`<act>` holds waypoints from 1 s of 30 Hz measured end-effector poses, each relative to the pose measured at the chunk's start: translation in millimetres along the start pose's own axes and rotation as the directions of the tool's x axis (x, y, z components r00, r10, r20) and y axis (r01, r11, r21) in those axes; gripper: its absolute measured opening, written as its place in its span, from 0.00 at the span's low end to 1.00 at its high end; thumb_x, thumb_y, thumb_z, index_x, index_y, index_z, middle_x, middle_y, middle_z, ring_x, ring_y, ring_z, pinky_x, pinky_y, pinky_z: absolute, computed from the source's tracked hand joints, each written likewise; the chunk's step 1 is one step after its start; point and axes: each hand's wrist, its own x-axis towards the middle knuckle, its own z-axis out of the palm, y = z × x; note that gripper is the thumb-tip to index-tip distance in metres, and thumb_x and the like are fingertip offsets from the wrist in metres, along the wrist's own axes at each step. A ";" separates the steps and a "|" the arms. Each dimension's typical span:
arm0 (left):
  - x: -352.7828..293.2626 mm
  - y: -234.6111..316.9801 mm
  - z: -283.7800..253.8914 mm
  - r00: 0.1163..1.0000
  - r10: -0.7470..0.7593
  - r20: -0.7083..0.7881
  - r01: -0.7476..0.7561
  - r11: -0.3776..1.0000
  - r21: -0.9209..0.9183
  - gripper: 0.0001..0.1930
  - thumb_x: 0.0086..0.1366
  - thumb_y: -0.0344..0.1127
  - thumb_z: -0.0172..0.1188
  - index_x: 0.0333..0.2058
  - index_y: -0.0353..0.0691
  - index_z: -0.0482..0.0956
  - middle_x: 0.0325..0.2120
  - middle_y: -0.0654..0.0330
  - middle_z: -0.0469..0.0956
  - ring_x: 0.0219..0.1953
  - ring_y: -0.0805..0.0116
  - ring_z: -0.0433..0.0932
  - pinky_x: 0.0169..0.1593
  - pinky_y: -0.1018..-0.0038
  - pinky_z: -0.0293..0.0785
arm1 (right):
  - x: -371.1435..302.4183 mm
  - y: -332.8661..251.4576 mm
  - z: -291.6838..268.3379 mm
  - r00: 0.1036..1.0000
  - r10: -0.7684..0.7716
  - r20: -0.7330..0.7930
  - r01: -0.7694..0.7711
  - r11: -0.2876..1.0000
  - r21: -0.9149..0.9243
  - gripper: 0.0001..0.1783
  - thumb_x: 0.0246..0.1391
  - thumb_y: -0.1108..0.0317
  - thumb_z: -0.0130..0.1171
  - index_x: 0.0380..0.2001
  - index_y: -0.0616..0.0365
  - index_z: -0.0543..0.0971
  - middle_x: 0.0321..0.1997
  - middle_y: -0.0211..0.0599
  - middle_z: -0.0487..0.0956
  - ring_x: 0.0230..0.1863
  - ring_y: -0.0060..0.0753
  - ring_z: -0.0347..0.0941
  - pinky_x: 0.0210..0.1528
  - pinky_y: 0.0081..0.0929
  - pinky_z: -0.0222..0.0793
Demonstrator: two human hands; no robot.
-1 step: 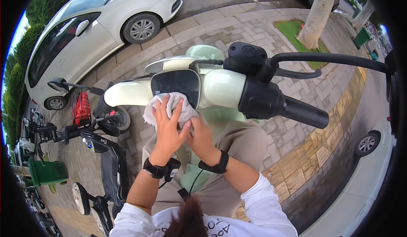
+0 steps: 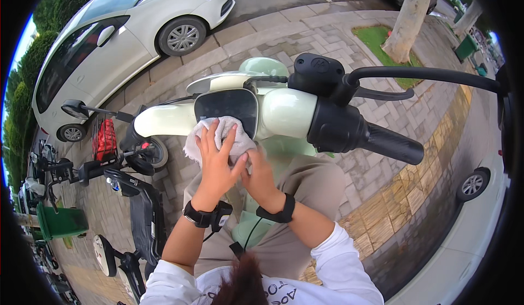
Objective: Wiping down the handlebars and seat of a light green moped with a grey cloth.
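A pale grey-white cloth point(image 2: 240, 143) lies bunched over the lower edge of the dark display panel point(image 2: 226, 102) on a cream-and-green scooter point(image 2: 166, 120). My left hand point(image 2: 216, 168) rests on top of the cloth, fingers spread across it and thumb apart. Beside it, my right hand point(image 2: 261, 178) has its fingers bent at the cloth's right edge; they are slightly blurred, and some tips are hidden. Both wrists wear black straps. To the right, the black handlebar grip point(image 2: 396, 144) and brake lever point(image 2: 385, 95) are untouched.
A mirror stem point(image 2: 426, 75) reaches out at the right. On the left stand a black scooter point(image 2: 144, 217), a red basket point(image 2: 103, 139) and a green bin point(image 2: 61, 221). A white car point(image 2: 128, 40) is parked beyond the paving; another white car point(image 2: 458, 239) stands at the right.
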 end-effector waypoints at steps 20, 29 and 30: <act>-6.8 29.9 11.6 0.998 0.051 -0.030 -0.044 0.978 0.205 0.31 0.35 0.28 0.58 0.46 0.44 0.68 0.33 0.52 0.64 0.33 0.56 0.65 0.33 0.68 0.64 | 3.5 2.6 -4.1 0.979 0.035 -0.199 -0.008 0.991 0.134 0.11 0.33 0.78 0.54 0.27 0.62 0.74 0.28 0.40 0.70 0.24 0.38 0.68 0.23 0.24 0.63; -5.2 58.4 24.0 0.990 -0.096 -0.102 0.074 0.977 -0.199 0.28 0.42 0.27 0.57 0.45 0.28 0.64 0.32 0.48 0.63 0.31 0.52 0.67 0.33 0.67 0.66 | 12.0 16.5 -43.0 0.880 -0.077 -0.469 0.072 0.997 -0.028 0.18 0.19 0.82 0.43 0.21 0.61 0.75 0.21 0.40 0.69 0.18 0.37 0.65 0.20 0.22 0.60; -7.1 59.3 26.1 0.989 -0.112 -0.100 0.088 0.972 -0.218 0.27 0.43 0.28 0.57 0.45 0.27 0.64 0.33 0.47 0.63 0.31 0.51 0.68 0.33 0.67 0.66 | 10.6 16.0 -45.3 0.882 -0.078 -0.465 0.073 0.997 -0.028 0.18 0.19 0.82 0.43 0.21 0.61 0.75 0.21 0.40 0.69 0.18 0.37 0.65 0.20 0.22 0.60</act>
